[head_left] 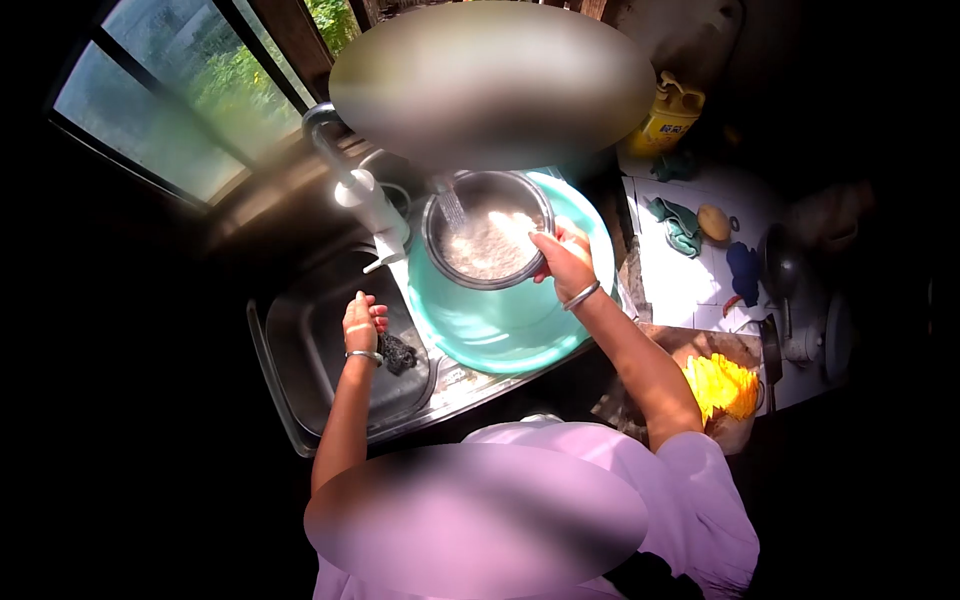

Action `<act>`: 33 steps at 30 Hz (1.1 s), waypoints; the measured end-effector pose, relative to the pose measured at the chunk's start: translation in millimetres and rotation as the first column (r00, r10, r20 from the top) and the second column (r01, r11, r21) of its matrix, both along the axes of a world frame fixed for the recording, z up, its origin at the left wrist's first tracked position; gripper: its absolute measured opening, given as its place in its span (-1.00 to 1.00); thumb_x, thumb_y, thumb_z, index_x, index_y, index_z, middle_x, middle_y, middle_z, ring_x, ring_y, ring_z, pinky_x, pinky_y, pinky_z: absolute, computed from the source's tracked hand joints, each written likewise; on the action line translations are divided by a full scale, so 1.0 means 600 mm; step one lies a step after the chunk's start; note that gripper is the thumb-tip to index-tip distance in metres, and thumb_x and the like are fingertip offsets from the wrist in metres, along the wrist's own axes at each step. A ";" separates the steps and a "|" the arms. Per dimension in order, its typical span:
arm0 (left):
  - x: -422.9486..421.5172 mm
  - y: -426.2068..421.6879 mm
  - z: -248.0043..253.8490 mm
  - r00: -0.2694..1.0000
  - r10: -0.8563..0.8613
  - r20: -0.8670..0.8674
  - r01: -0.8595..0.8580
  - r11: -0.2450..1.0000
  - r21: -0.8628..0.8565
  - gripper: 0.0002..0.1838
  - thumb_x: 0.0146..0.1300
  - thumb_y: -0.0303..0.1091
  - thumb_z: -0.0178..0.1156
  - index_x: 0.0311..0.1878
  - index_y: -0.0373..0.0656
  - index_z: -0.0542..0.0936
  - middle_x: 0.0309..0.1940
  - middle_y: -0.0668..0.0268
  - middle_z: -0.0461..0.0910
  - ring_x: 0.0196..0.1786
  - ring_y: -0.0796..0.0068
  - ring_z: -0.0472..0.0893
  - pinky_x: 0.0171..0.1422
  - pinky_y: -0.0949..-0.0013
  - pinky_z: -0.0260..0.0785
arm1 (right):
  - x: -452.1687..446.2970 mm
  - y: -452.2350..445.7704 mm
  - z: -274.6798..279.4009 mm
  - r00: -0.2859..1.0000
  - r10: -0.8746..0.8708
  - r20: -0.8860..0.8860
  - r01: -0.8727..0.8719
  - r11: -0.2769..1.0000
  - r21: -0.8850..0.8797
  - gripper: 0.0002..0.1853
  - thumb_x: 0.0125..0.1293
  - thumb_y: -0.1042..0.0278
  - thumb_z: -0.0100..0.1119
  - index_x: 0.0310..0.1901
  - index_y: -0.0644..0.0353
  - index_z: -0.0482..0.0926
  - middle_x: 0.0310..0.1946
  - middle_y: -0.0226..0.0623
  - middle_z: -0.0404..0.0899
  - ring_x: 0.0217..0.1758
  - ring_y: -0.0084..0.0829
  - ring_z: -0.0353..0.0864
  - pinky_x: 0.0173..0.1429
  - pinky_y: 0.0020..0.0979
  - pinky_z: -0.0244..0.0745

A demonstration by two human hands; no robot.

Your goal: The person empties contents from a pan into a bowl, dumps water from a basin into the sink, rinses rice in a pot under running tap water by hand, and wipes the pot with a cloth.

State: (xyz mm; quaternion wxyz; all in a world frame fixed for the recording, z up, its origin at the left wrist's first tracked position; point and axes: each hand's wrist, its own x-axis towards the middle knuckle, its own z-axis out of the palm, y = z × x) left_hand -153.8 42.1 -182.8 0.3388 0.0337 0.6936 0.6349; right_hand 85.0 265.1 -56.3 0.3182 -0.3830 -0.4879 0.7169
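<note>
My right hand (pixel 566 252) grips the right rim of a round dark metal pot (pixel 437 250), thumb on top. Water streams (pixel 450 208) into the pot, and its contents look pale and cloudy, too blurred to name. The pot is over a large turquoise basin (pixel 500 345). My left hand (pixel 364 322) is above the dark sink (pixel 310 350), apart from the pot, its fingers partly curled with nothing visible in them. A dark scrubber-like clump (pixel 397 353) lies in the sink beside that hand.
A metal faucet (pixel 325 135) and a white pump bottle (pixel 375 210) stand behind the sink. On the right are a yellow jug (pixel 672 115), a green cloth (pixel 677 226), a round tan item (pixel 713 222), and sliced yellow food (pixel 720 386) on a board, with a knife (pixel 770 355) beside it.
</note>
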 end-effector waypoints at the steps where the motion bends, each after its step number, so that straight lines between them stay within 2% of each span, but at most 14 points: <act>1: 0.014 -0.017 0.015 0.997 0.042 0.058 -0.042 0.999 0.003 -0.63 0.35 -0.04 -0.15 -0.19 -0.20 0.39 -0.57 0.28 0.50 -0.66 0.60 0.38 -0.59 0.54 0.25 | 0.004 0.000 -0.001 1.000 -0.004 0.007 0.004 1.000 0.010 -0.86 0.14 0.46 0.08 -0.30 0.33 0.41 -0.58 -0.33 0.47 -0.72 -0.62 0.41 -0.73 -0.63 0.31; 2: 0.027 -0.035 0.034 0.990 0.086 0.115 -0.087 0.996 0.003 -0.65 0.36 -0.08 -0.15 -0.22 -0.21 0.39 -0.57 0.27 0.50 -0.66 0.61 0.37 -0.60 0.55 0.24 | 0.009 -0.004 -0.002 1.000 -0.017 0.016 0.017 1.000 0.006 -0.86 0.14 0.45 0.09 -0.31 0.32 0.42 -0.58 -0.34 0.47 -0.72 -0.61 0.41 -0.73 -0.63 0.31; 11: 0.112 -0.213 0.056 0.980 0.195 0.048 -0.193 0.980 -0.044 -0.64 0.36 -0.07 -0.15 -0.18 -0.21 0.43 -0.45 0.26 0.53 -0.54 0.56 0.48 -0.45 0.54 0.35 | 0.002 -0.022 -0.026 0.998 -0.068 -0.006 0.068 0.997 -0.023 -0.89 0.13 0.44 0.10 -0.36 0.29 0.45 -0.61 -0.36 0.44 -0.73 -0.58 0.41 -0.74 -0.60 0.30; 13: 0.126 -0.230 0.079 0.971 0.230 0.060 -0.229 0.973 -0.024 -0.64 0.36 -0.07 -0.14 -0.18 -0.21 0.43 -0.43 0.26 0.52 -0.52 0.56 0.48 -0.43 0.55 0.36 | 0.005 -0.023 -0.027 0.995 -0.095 0.003 0.095 0.995 0.003 -0.89 0.12 0.46 0.03 -0.35 0.32 0.45 -0.62 -0.34 0.45 -0.75 -0.59 0.40 -0.75 -0.60 0.31; 17: 0.146 -0.266 0.092 0.965 0.261 0.003 -0.261 0.965 -0.015 -0.65 0.38 -0.12 -0.17 -0.16 -0.23 0.43 -0.44 0.28 0.52 -0.52 0.61 0.47 -0.41 0.58 0.35 | 0.002 -0.034 -0.041 0.994 -0.109 -0.031 0.108 0.994 -0.023 -0.93 0.10 0.51 0.06 -0.44 0.27 0.39 -0.67 -0.36 0.41 -0.81 -0.56 0.37 -0.80 -0.58 0.27; 20: 0.150 -0.282 0.096 0.965 0.261 -0.007 -0.261 0.965 -0.021 -0.65 0.38 -0.11 -0.17 -0.15 -0.22 0.43 -0.43 0.28 0.52 -0.51 0.61 0.47 -0.40 0.58 0.35 | -0.025 -0.034 -0.052 0.995 -0.089 -0.039 0.086 0.993 -0.080 -0.90 0.13 0.44 0.10 -0.42 0.25 0.40 -0.64 -0.37 0.43 -0.77 -0.57 0.40 -0.75 -0.61 0.29; 23: 0.156 -0.290 0.113 0.959 0.281 -0.023 -0.281 0.959 -0.013 -0.64 0.36 -0.08 -0.13 -0.17 -0.21 0.44 -0.44 0.28 0.52 -0.49 0.57 0.48 -0.36 0.54 0.36 | -0.029 -0.036 -0.061 0.993 -0.108 -0.038 0.107 0.994 -0.037 -0.90 0.13 0.43 0.10 -0.41 0.27 0.44 -0.63 -0.35 0.47 -0.76 -0.57 0.41 -0.73 -0.61 0.30; 30: 0.164 -0.328 0.118 0.941 0.334 -0.046 -0.336 0.941 -0.030 -0.67 0.35 -0.10 -0.11 -0.16 -0.18 0.44 -0.42 0.31 0.53 -0.49 0.59 0.48 -0.38 0.55 0.36 | -0.036 -0.052 -0.063 0.999 -0.052 0.017 0.053 0.996 -0.071 -0.91 0.13 0.44 0.07 -0.41 0.28 0.48 -0.64 -0.35 0.49 -0.74 -0.59 0.43 -0.72 -0.61 0.30; 33: 0.162 -0.337 0.118 0.932 0.357 -0.063 -0.359 0.933 -0.020 -0.70 0.35 -0.12 -0.10 -0.16 -0.17 0.44 -0.42 0.32 0.54 -0.49 0.60 0.49 -0.39 0.56 0.36 | -0.041 -0.055 -0.058 0.998 -0.057 -0.010 0.056 0.996 -0.072 -0.91 0.13 0.44 0.08 -0.43 0.27 0.46 -0.65 -0.36 0.47 -0.74 -0.59 0.43 -0.72 -0.61 0.31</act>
